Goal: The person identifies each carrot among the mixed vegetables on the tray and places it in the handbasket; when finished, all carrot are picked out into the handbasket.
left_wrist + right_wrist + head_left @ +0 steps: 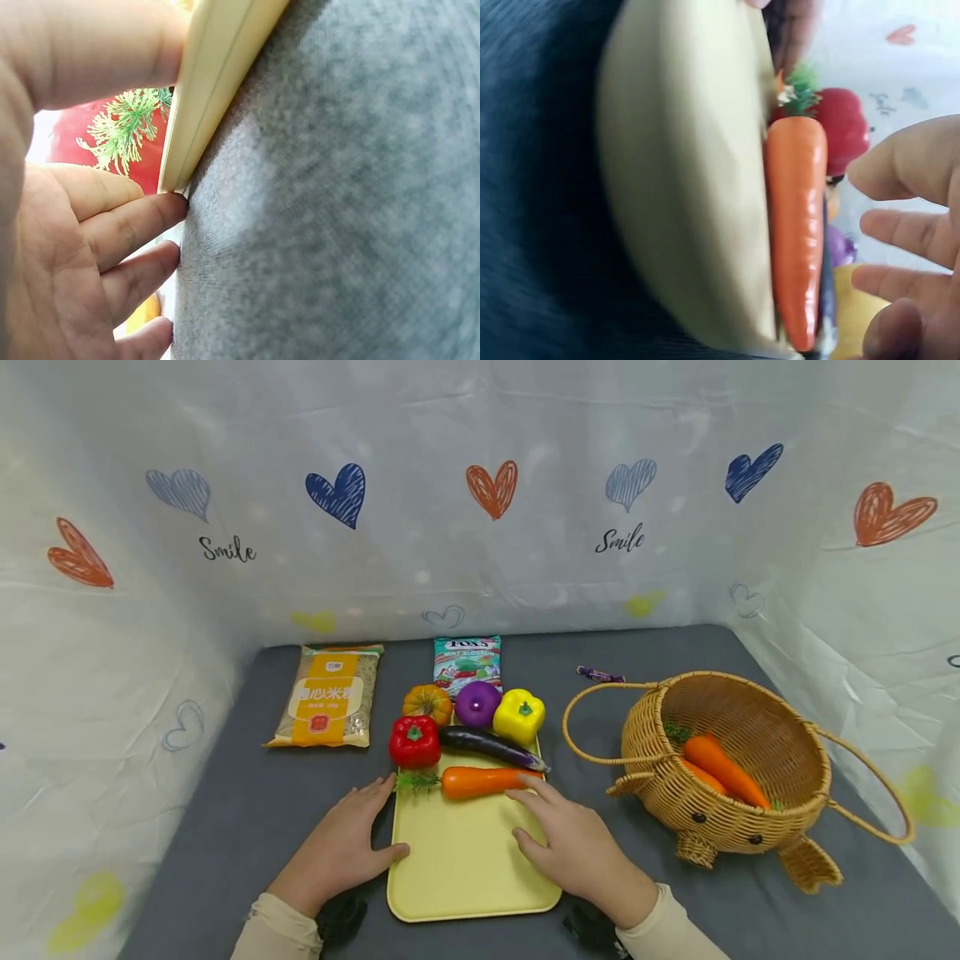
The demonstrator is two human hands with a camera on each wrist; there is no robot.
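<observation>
A yellow tray (465, 868) bears an orange carrot (480, 782) with a green top, a dark eggplant (487, 745), a red bell pepper (415, 742), a yellow bell pepper (519, 717), a purple round vegetable (477, 703) and a small orange pumpkin (428, 703). Along the tray's left edge lies my left hand (345, 843), thumb over the rim and fingertips down at the cloth in the left wrist view. My right hand (577, 843) hovers over the tray's right side with spread, relaxed fingers, fingertips close to the carrot's tapered end. Neither hand grips anything.
To the right stands a wicker basket (652, 785) with looped handles and carrots (723, 768) inside. A wrapped purple candy (600, 675) lies behind it. At the back are a bag of grain (326, 697) and a teal candy bag (467, 664). Grey cloth (225, 827) covers the table.
</observation>
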